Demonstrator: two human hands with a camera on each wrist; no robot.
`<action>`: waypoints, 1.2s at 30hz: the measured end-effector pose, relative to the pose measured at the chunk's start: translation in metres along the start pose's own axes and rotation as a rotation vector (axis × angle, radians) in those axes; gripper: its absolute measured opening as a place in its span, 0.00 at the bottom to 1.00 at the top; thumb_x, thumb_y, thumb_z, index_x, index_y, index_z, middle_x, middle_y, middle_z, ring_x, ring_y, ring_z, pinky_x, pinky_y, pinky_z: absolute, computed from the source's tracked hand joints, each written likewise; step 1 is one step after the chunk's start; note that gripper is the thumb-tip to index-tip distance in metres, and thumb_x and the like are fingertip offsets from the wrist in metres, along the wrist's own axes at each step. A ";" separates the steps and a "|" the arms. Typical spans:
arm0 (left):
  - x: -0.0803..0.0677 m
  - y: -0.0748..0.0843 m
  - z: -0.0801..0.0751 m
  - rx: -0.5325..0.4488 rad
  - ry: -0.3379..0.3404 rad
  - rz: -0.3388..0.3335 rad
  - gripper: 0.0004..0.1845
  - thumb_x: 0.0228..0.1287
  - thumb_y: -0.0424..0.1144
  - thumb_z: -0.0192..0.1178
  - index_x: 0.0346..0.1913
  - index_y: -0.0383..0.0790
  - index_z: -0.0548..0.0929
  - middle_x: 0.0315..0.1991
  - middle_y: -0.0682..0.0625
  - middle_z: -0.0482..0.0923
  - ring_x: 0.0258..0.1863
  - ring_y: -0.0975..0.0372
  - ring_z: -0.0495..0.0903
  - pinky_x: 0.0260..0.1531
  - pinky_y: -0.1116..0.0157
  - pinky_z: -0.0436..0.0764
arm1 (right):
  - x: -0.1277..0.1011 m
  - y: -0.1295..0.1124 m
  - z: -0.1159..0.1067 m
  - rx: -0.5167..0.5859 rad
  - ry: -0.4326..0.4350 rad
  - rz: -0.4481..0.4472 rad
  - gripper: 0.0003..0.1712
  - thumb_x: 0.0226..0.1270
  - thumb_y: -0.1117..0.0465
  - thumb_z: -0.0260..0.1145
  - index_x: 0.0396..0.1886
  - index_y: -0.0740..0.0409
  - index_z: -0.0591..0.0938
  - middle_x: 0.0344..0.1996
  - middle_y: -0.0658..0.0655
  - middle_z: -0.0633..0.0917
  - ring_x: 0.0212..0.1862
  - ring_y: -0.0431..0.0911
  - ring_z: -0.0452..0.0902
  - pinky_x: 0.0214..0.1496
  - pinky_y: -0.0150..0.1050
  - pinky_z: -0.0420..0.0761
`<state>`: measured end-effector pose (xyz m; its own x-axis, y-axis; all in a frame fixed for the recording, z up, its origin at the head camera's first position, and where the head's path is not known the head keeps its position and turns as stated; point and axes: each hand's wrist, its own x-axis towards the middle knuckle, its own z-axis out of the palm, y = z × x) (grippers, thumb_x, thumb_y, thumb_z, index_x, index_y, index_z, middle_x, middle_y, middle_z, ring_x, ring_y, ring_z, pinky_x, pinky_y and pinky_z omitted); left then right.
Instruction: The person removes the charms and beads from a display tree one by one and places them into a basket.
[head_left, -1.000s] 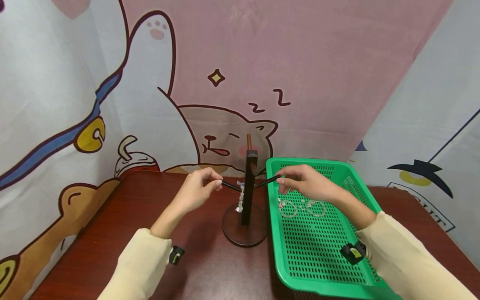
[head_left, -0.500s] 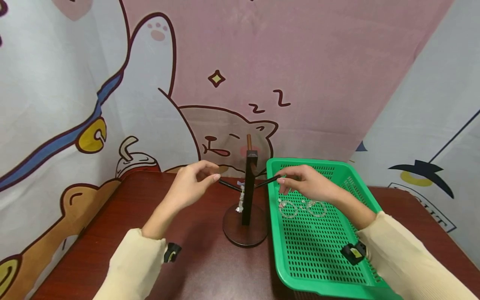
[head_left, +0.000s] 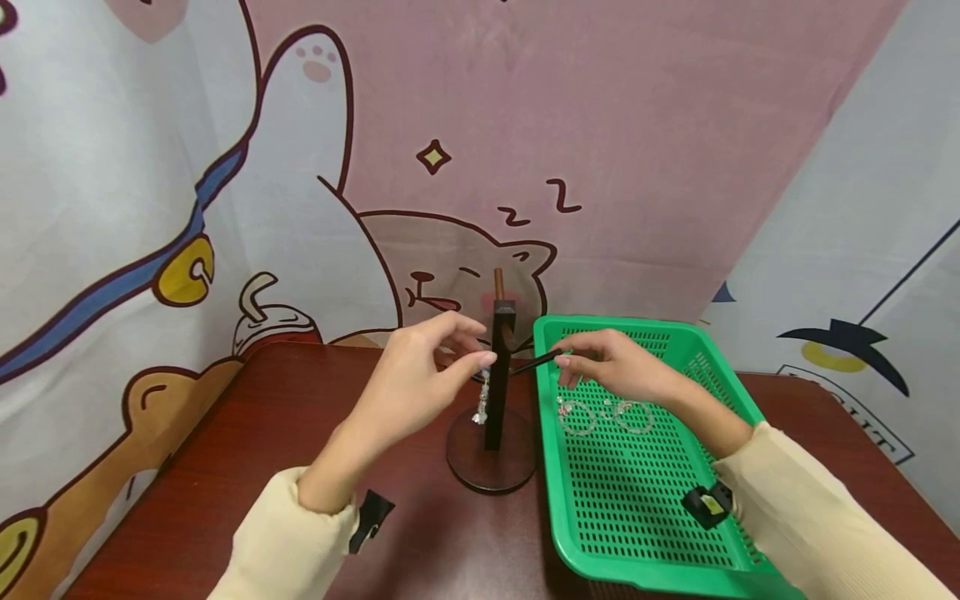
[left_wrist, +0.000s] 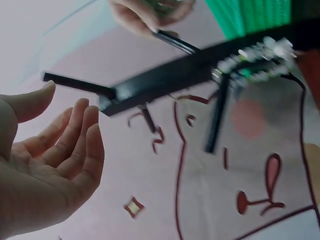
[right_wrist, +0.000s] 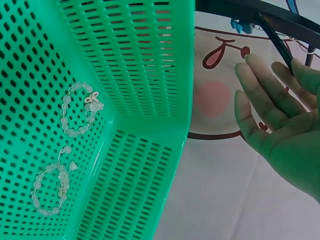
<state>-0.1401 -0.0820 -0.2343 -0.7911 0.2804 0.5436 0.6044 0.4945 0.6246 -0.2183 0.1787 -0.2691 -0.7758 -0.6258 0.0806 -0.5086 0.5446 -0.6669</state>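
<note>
A dark stand [head_left: 493, 417] with a round base and several thin pegs stands upright on the table. My left hand [head_left: 408, 387] is at its left side, fingers loosely bent and apart. In the left wrist view, the thumb overlaps the tip of one black peg [left_wrist: 75, 83], with the other fingers away from it. My right hand [head_left: 626, 367] pinches the end of the right-hand peg [head_left: 534, 363] between thumb and index finger. A clear beaded bracelet [left_wrist: 255, 59] hangs from the left-hand peg [left_wrist: 217, 117], close against the post.
Right of the stand sits a green perforated basket [head_left: 558, 517], its rim close to the base. Two clear beaded bracelets, one with a bow charm [right_wrist: 79, 110] and one with a dangling chain [right_wrist: 50, 187], lie inside. A cartoon-printed cloth [head_left: 637, 125] hangs behind the brown table [head_left: 435, 542].
My left hand let go of the left peg's tip, drew back slightly left, then moved right to the post. My right hand stays on its peg.
</note>
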 end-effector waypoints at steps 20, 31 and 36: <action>0.006 0.023 0.018 0.180 0.068 0.116 0.06 0.56 0.35 0.64 0.33 0.37 0.78 0.28 0.51 0.79 0.24 0.64 0.76 0.25 0.69 0.73 | -0.001 -0.001 0.001 0.016 0.008 0.005 0.15 0.69 0.62 0.55 0.51 0.65 0.77 0.27 0.50 0.83 0.32 0.42 0.79 0.38 0.39 0.77; -0.001 0.019 0.001 0.147 0.052 0.097 0.02 0.56 0.31 0.62 0.33 0.38 0.80 0.29 0.53 0.79 0.24 0.65 0.75 0.26 0.66 0.72 | -0.009 0.001 -0.002 0.015 -0.016 0.017 0.13 0.66 0.65 0.57 0.49 0.63 0.78 0.27 0.49 0.83 0.33 0.43 0.79 0.38 0.42 0.76; -0.005 0.012 -0.016 0.098 -0.010 0.038 0.03 0.58 0.30 0.61 0.35 0.39 0.81 0.31 0.54 0.80 0.22 0.65 0.71 0.25 0.65 0.71 | -0.013 0.003 -0.003 0.000 -0.024 0.018 0.13 0.66 0.64 0.58 0.48 0.62 0.78 0.26 0.49 0.82 0.33 0.42 0.78 0.35 0.39 0.74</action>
<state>-0.1279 -0.0906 -0.2206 -0.7687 0.3084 0.5603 0.6227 0.5609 0.5456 -0.2110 0.1904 -0.2702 -0.7756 -0.6291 0.0512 -0.4949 0.5558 -0.6680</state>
